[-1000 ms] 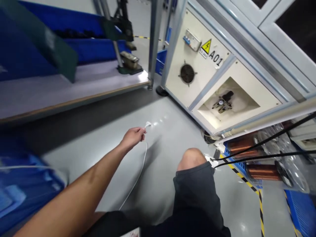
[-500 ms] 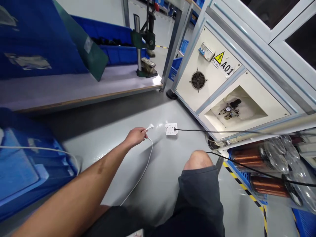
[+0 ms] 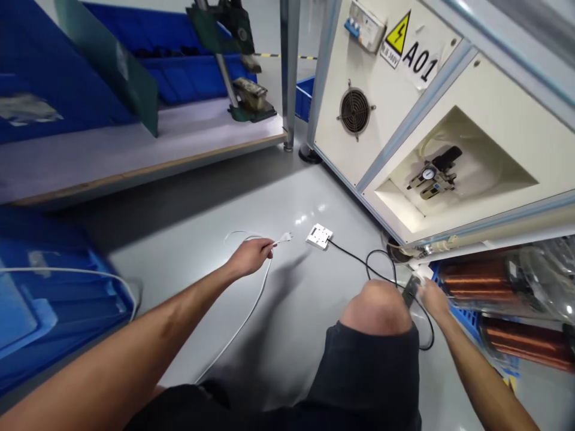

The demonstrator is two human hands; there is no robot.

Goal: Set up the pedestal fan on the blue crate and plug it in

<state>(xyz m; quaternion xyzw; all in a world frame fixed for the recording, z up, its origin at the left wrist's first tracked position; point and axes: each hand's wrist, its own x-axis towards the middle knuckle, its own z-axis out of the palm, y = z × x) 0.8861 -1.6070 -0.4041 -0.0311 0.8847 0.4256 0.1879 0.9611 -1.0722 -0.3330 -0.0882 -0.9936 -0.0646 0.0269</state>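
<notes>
My left hand [image 3: 252, 256] is closed on a white plug [image 3: 284, 237], its prongs pointing right, with a white cable [image 3: 251, 311] trailing down toward my legs. To the right of the plug, apart from it, a white power strip [image 3: 319, 236] lies on the floor with a black cable [image 3: 350, 254] running from it. My right hand [image 3: 433, 298] is beside my knee, near a white piece [image 3: 422, 273] at the foot of the cabinet; blur hides whether its fingers hold anything.
A white cabinet [image 3: 390, 143] marked A01 stands at the right, with copper wire spools [image 3: 476, 284] below it. A low shelf [image 3: 193, 134] with a green press [image 3: 224, 36] and blue bins [image 3: 40, 299] are at the left.
My right hand has come into view at the right. The power strip now sits turned, and its black cable lies looped on the floor. The view has moved closer to the cabinet.
</notes>
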